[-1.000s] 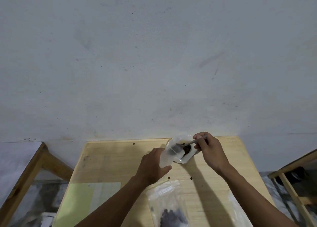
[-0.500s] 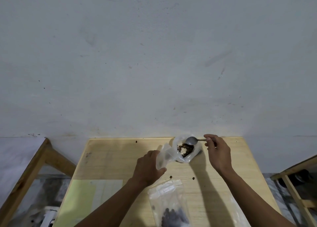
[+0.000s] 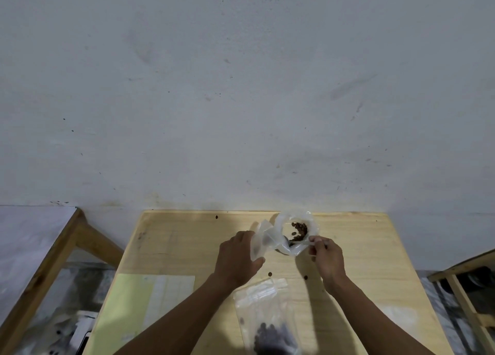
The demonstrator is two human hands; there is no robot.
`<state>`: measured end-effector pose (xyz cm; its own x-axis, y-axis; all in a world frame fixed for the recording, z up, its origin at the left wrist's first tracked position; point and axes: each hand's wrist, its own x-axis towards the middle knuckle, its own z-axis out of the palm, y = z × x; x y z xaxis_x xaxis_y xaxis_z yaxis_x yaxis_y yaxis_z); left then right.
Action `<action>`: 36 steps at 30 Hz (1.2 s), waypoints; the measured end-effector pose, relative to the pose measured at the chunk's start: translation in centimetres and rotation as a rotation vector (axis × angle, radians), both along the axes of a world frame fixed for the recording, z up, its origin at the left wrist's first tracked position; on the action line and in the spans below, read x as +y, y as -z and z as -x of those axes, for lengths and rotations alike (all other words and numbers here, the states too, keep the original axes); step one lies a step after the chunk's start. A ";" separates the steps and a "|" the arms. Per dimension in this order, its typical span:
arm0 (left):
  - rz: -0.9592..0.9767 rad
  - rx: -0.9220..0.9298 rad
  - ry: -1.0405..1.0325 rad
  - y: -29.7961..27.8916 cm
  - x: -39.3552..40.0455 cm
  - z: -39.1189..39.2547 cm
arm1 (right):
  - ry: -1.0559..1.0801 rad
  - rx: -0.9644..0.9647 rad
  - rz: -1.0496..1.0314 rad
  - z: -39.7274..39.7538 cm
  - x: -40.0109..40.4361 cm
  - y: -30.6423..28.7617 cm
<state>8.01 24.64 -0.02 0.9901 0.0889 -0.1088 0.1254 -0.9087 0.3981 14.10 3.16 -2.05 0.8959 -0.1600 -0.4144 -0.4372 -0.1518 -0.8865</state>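
Note:
A clear plastic bag [image 3: 270,238] with brown beans [image 3: 299,231] inside stands open near the far edge of the wooden table [image 3: 187,236]. My left hand [image 3: 235,258] grips the bag's left side, fingers curled round the plastic. My right hand [image 3: 328,258] pinches the bag's right rim between thumb and fingers. The spoon is mostly hidden; I cannot tell whether the right hand still holds it.
A second clear zip bag [image 3: 263,311] with dark beans lies at the table's near edge between my forearms. Loose beans [image 3: 270,274] are scattered on the wood. A yellow sheet [image 3: 128,306] lies at the near left. Wooden frames stand left [image 3: 40,277] and right [image 3: 460,287].
The right hand has dropped from above the bag, where it held a spoon, to the bag's right rim and now pinches it. The bag's mouth is wider open, showing the beans.

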 end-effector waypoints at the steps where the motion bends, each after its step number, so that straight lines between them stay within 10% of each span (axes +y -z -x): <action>1: -0.004 -0.004 0.001 0.0 -0.1 0.0 | -0.011 0.018 -0.018 0.0 0.1 -0.1; 17: 0.073 -0.054 -0.022 -0.3 0.4 0.3 | 0.259 -0.042 -0.141 -1.3 -3.3 -3.6; 36: 0.133 -0.129 0.019 -1.5 -0.7 0.0 | -0.040 -0.249 -0.079 -0.4 -1.6 -9.8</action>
